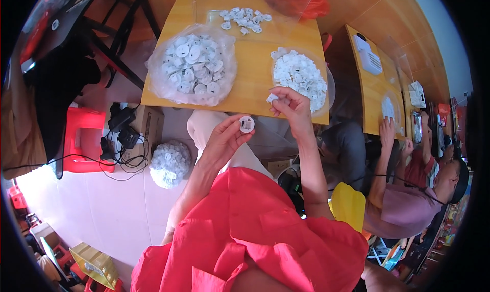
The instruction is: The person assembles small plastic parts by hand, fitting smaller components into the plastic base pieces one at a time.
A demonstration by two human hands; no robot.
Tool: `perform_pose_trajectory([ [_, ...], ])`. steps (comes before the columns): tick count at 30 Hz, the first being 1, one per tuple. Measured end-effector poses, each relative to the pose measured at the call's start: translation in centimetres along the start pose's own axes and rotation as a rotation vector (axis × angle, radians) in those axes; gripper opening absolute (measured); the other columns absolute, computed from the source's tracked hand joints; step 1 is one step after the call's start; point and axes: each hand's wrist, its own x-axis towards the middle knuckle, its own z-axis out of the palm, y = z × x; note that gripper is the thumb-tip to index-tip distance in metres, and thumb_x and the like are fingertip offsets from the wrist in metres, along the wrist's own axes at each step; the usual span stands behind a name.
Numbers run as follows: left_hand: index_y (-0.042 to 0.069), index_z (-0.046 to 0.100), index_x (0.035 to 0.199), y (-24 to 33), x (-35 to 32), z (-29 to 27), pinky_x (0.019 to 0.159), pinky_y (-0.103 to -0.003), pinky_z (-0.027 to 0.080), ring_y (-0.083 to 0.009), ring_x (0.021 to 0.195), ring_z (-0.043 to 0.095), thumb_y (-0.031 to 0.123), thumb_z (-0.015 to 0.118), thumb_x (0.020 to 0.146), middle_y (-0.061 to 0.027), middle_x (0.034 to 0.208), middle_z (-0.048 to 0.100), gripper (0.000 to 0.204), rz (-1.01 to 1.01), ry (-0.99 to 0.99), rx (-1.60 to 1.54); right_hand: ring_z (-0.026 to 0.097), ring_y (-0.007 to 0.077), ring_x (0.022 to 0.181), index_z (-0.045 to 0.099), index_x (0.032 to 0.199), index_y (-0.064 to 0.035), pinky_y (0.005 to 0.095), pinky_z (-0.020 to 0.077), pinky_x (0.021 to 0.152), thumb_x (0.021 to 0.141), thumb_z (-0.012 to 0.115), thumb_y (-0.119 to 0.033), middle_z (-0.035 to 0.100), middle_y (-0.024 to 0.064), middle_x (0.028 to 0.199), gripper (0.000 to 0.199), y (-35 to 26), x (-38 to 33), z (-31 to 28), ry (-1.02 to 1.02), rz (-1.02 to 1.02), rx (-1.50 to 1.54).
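My left hand pinches a round white plastic disc by its edge, just off the front edge of the wooden table. The disc's face shows a darker recess in the middle. Between the thumb and fingers of my right hand is a small white plastic piece, at the table edge. Beyond that hand lies a heap of small white pieces. A clear bag of round white discs stands open on the left of the table. Farther back rests a loose pile of white parts.
A red plastic bag lies at the table's far right. Left on the floor are a red stool, a cardboard box with black adapters and cables, and a full clear bag. People sit at another table to the right.
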Motion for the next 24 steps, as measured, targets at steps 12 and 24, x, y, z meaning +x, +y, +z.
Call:
perform_pose_trajectory([
  [12,0.000,0.052,0.119,0.6,-0.3,0.2,0.081,-0.027,0.052,-0.0190,0.091,0.062,0.017,0.050,0.093,-0.0087,0.106,0.060,0.031,-0.016,-0.039,-0.032,0.062,0.0145,0.071,0.065,0.099,0.0005,0.0231,0.0495,0.063,0.077,0.054,0.007,0.052,0.0020,0.082,0.025,-1.4,-1.6,2.0,-0.062,0.084,0.180],
  [24,0.002,0.055,0.116,0.7,-0.2,0.4,0.077,-0.023,0.052,-0.0142,0.089,0.062,0.017,0.052,0.092,-0.0074,0.103,0.062,0.028,-0.018,-0.022,0.045,0.057,0.0089,0.075,0.066,0.093,0.0020,0.0199,0.0442,0.063,0.073,0.065,0.008,0.057,0.0031,0.083,0.021,-2.5,-2.7,2.6,-0.212,0.076,-0.079],
])
